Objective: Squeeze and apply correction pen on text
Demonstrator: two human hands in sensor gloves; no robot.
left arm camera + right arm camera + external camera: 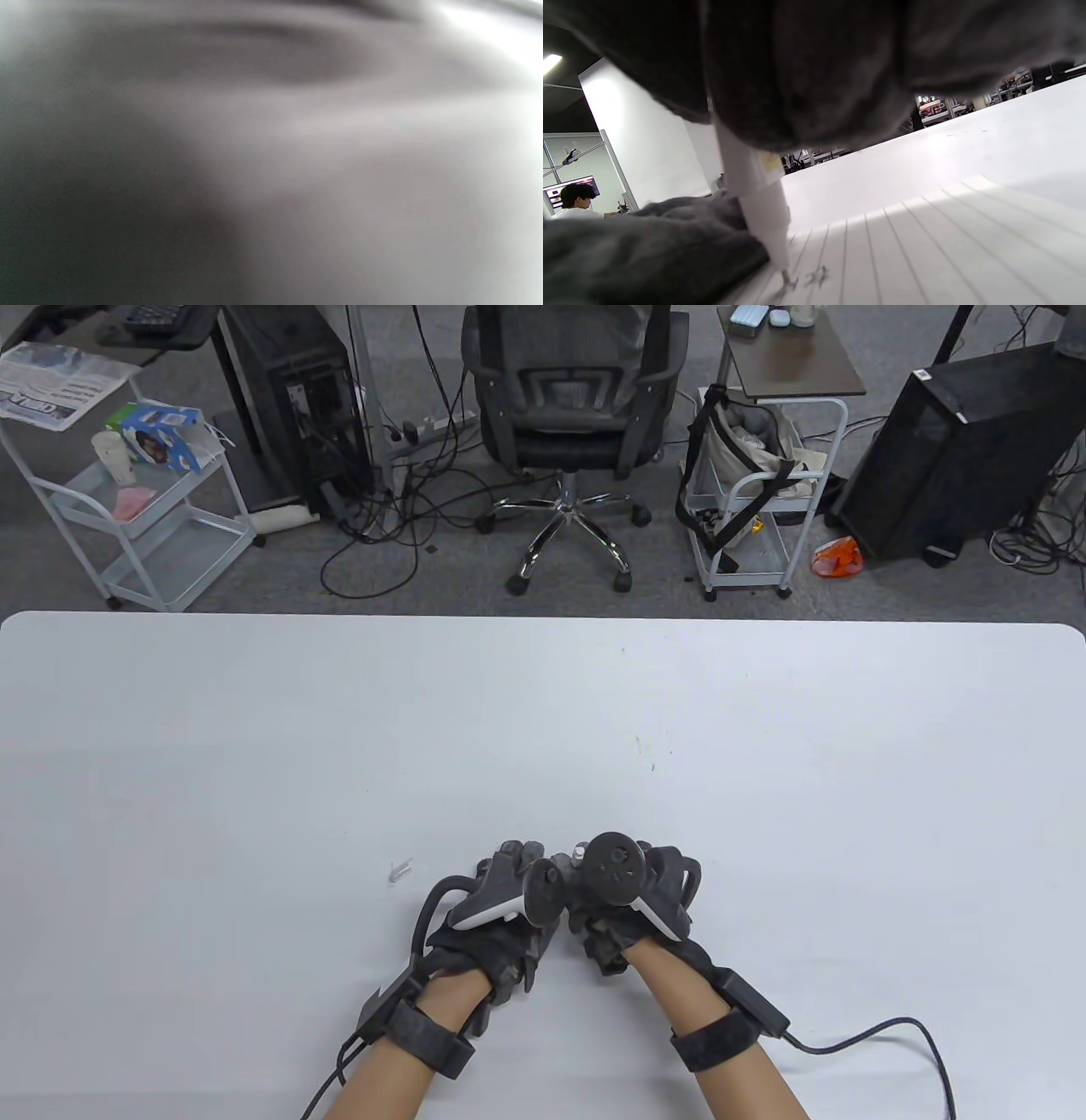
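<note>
The left hand [496,903] is laid beside the writing, its fingers hidden. The correction pen [757,199] is gripped by the right hand [632,899], tip on lined paper [925,237] text; a squeeze is judged next.

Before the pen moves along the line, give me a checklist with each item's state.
1. Correction pen gripped by right hand: ok.
2. Pen tip at the written marks on the lined paper: ok.
3. Left hand steadying the paper beside the pen: cannot tell; it sits close by.
4. Fluid flowing: cannot tell.
5. Left wrist view usable: not ok, fully blurred.
6. Clear cap lying out of the way on the table: ok.
</note>
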